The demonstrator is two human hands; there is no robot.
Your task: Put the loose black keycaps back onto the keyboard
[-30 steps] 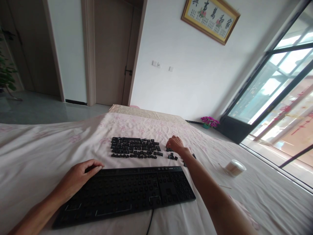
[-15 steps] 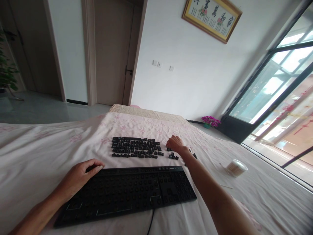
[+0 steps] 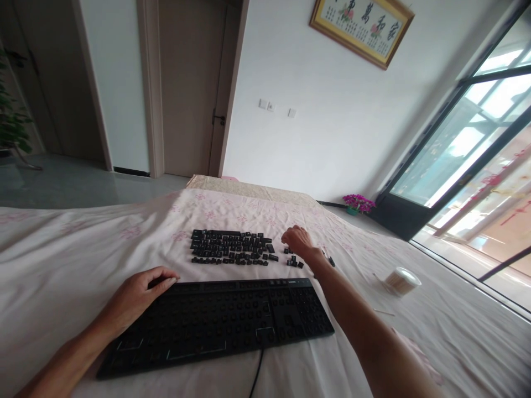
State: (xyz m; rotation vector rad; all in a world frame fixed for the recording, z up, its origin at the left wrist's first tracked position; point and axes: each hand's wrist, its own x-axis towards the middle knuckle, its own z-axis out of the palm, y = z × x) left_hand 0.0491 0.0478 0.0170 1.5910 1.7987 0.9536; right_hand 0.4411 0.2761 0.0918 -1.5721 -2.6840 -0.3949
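A black keyboard with its keycaps off lies on the bedspread, its cable running toward me. At its back left edge my left hand is closed, thumb and forefinger pressed on the rim. Beyond the keyboard, loose black keycaps lie in rough rows. My right hand is just right of those rows, fingers bent down and drawn together by a smaller group of keycaps. What its fingertips hold, if anything, is hidden. More small dark pieces lie partly behind my right wrist.
A clear round tub of cotton swabs lies on the right, with a loose swab nearer me. The pale floral bedspread is wrinkled. Farther off are a flowerpot, a door and a glass door frame.
My right hand has lifted or shifted very slightly, its fingers a little more bent over the bedspread. The left hand stays at the keyboard's edge. The whole view has shifted a little.
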